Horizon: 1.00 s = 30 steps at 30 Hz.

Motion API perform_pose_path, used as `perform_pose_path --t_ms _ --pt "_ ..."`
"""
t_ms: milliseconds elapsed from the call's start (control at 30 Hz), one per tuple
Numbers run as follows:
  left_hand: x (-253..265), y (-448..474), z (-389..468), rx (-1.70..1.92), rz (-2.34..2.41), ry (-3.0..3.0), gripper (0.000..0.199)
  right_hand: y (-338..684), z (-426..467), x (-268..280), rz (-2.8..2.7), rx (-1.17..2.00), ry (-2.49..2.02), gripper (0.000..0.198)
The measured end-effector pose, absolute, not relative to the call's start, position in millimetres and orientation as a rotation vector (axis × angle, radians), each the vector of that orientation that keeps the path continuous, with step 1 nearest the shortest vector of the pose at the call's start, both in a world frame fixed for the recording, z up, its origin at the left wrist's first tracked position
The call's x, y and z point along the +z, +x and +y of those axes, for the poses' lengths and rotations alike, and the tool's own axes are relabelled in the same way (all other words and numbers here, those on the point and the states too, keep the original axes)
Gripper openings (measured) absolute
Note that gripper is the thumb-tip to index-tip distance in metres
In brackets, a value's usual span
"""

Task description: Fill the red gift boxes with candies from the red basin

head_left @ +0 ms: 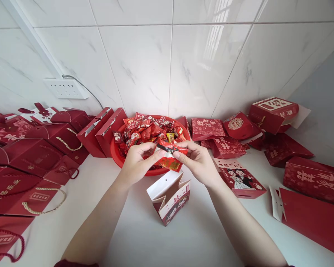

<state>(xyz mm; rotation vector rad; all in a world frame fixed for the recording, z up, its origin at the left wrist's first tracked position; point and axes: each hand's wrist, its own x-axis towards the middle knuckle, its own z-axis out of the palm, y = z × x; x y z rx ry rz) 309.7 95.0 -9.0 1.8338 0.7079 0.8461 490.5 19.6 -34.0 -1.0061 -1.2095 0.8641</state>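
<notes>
My left hand (139,163) and my right hand (199,163) meet over the near rim of a red plastic basin (117,158). Between their thumbs and fingers they grip red wrapped candies (168,160) with shiny printed wrappers; how many is hard to tell. Heaped in the basin are wrapped candies (143,129), mostly red, with a yellow one (170,137) among them. Just below my hands, a small red and white gift box (171,205) stands on the white tabletop with its top open. My fingers are apart from it.
Several red gift boxes with rope handles (39,159) crowd the left side. Two upright red boxes (110,129) flank the basin. More red boxes (228,146) lie on the right, one with a printed couple (241,180). A tiled wall (144,66) with a power socket (65,88) rises behind.
</notes>
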Motion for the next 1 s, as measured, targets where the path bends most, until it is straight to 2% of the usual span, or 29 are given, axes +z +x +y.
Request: perform_pose_path --t_ms 267,500,600,833,1000 --pt "-9.4 308.7 91.2 0.875 0.747 2.099 0.032 494.3 18.7 -33.6 -1.230 0.856 -1.038 0.016" --pt "-11.5 310.4 90.7 1.015 0.758 2.165 0.033 490.0 19.2 -34.0 -1.199 0.920 -1.001 0.019" --pt "-11.8 307.0 93.8 1.102 0.819 2.156 0.032 491.1 19.5 -32.4 -1.166 0.926 -0.975 0.028" --pt "-2.3 290.5 110.1 1.362 1.009 2.050 0.025 511.0 22.8 -34.8 -1.219 0.762 -1.144 0.027" --pt "0.0 269.2 132.5 1.224 1.247 2.057 0.023 525.9 28.5 -43.8 -1.285 0.643 -1.256 0.028"
